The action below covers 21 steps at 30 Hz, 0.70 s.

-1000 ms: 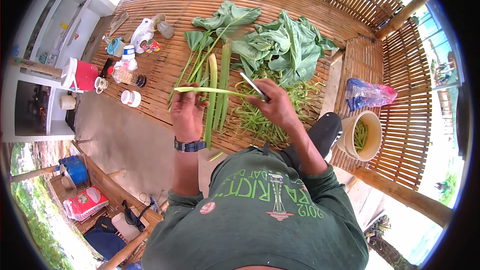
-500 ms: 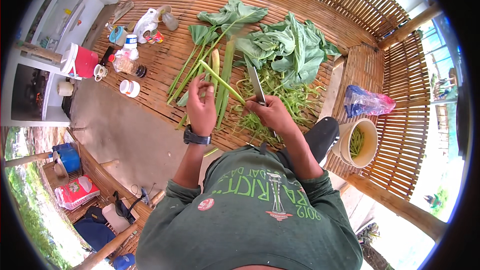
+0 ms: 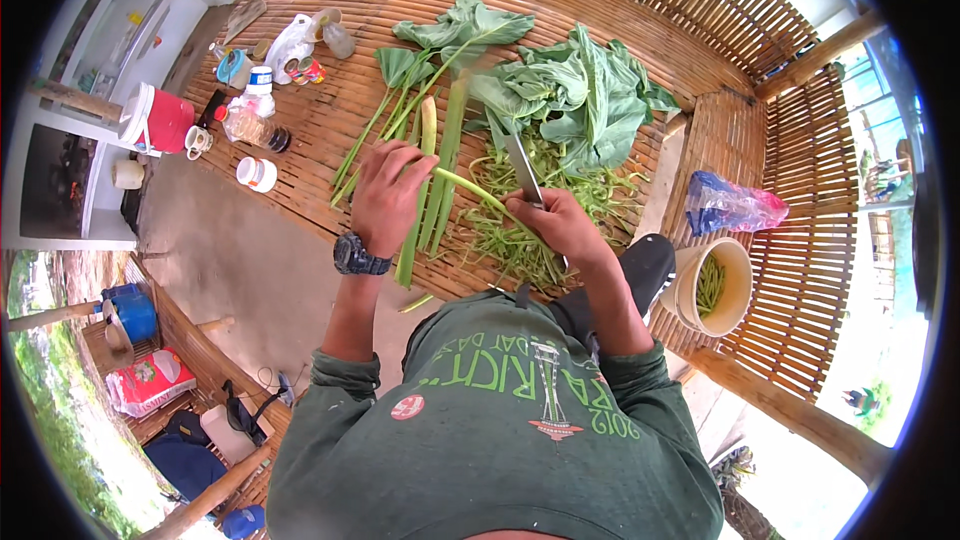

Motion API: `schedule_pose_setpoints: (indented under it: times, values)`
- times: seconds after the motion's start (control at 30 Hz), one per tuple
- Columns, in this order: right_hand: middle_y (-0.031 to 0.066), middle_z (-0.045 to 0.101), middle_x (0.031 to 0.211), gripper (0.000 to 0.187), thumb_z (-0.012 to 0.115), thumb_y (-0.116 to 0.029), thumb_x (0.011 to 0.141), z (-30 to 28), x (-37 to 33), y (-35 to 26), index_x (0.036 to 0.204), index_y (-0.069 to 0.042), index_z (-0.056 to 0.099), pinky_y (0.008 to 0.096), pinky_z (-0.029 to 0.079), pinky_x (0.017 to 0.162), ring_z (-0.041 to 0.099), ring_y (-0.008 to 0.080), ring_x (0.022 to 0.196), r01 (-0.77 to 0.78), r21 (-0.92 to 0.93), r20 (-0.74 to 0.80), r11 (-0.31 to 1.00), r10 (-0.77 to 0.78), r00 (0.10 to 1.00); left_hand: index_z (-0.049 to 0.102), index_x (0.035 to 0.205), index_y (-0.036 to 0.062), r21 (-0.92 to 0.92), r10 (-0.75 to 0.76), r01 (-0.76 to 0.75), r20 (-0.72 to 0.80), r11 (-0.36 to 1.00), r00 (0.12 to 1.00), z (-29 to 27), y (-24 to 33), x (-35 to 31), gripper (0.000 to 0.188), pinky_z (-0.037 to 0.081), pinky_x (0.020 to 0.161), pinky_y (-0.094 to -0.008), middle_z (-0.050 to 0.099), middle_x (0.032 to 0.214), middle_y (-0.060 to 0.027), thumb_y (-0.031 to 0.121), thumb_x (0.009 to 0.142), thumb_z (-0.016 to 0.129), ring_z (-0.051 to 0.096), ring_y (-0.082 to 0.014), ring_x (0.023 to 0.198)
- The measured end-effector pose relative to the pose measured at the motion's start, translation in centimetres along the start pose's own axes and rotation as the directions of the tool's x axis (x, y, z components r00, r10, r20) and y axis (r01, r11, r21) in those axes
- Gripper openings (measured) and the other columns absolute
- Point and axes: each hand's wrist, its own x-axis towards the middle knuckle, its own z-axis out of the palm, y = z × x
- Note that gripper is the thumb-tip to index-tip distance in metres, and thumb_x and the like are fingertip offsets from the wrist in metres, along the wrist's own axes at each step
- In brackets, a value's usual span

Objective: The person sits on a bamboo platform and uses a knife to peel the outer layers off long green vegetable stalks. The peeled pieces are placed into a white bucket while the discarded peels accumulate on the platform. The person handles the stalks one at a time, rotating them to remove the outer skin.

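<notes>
A slim green leaf stalk [image 3: 472, 186] spans the gap between my hands, bowed slightly. My left hand [image 3: 386, 196], with a watch on its wrist, pinches the stalk's far left end. In my right hand [image 3: 562, 224] are a knife [image 3: 522, 166], its blade pointing up and away, and the stalk's other end. Beneath them on the slatted bamboo table lie thick stalks [image 3: 452, 155] and a heap of green peelings [image 3: 600, 205]. Large green leaves [image 3: 600, 100] are piled beyond the peelings. Leaves on long thin stalks [image 3: 385, 130] rest farther left.
Jars and bottles, one red-capped [image 3: 255, 128], crowd the table's left side beside a white tub [image 3: 257, 175]. A red bucket [image 3: 165, 120] stands at far left. On my right, a pale bucket [image 3: 722, 290] holds cut green pieces, near a plastic bag [image 3: 735, 204] on the bamboo bench.
My left hand has gone from open beside the stalk to closed on its end, shifting left. The stalk now lies flatter and bends. My right hand has moved slightly right with the knife.
</notes>
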Motion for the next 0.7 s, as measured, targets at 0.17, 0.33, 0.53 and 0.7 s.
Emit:
schedule_pose_setpoints:
  times: [0.17,0.33,0.53,0.7]
  values:
    - [0.0061,0.066,0.085,0.022,0.074,-0.024,0.099,0.4,-0.3,-2.2,0.102,-0.002,0.074,0.0355,0.048,0.070,0.061,0.0183,0.077,0.246,-0.372,-0.070,0.895,-0.291,0.954,0.076,0.113,0.0098,0.022,0.024,-0.025,0.052,0.999,0.998,-0.9,1.8,0.3,0.032,0.053,0.094,-0.0426,0.062,0.111,-0.0051,0.000,0.083,0.072,0.061,-0.0282,0.107]
    - [0.0135,0.062,0.085,0.021,0.075,-0.022,0.096,0.5,0.1,-2.0,0.100,-0.001,0.070,0.0416,0.048,0.072,0.059,0.0289,0.076,0.277,-0.639,-0.006,0.718,-0.365,0.931,0.076,0.111,0.0089,0.049,-0.023,0.022,0.024,0.999,0.999,-1.0,1.9,0.5,0.031,0.054,0.090,-0.0426,0.064,0.110,-0.0053,-0.002,0.082,0.074,0.063,-0.0281,0.105]
    - [0.0096,0.058,0.080,0.023,0.073,-0.023,0.098,0.7,0.6,-1.7,0.106,-0.001,0.071,0.0379,0.045,0.067,0.054,0.0219,0.070,0.106,-0.366,-0.260,0.924,-0.211,0.942,0.075,0.111,0.0055,-0.075,-0.152,0.154,0.032,0.985,0.988,-0.4,3.0,-0.5,0.028,0.054,0.089,-0.0414,0.065,0.109,-0.0073,-0.001,0.084,0.075,0.063,-0.0297,0.104]
    - [-0.0038,0.056,0.071,0.028,0.072,-0.027,0.102,0.5,1.3,-0.5,0.108,0.000,0.073,0.0277,0.037,0.057,0.043,0.0065,0.063,0.074,-0.100,-0.314,0.992,-0.102,0.944,0.074,0.112,0.0040,-0.134,-0.208,0.207,0.009,0.969,0.978,0.4,4.0,-1.1,0.026,0.054,0.087,-0.0411,0.065,0.108,-0.0086,0.001,0.087,0.076,0.063,-0.0306,0.102]
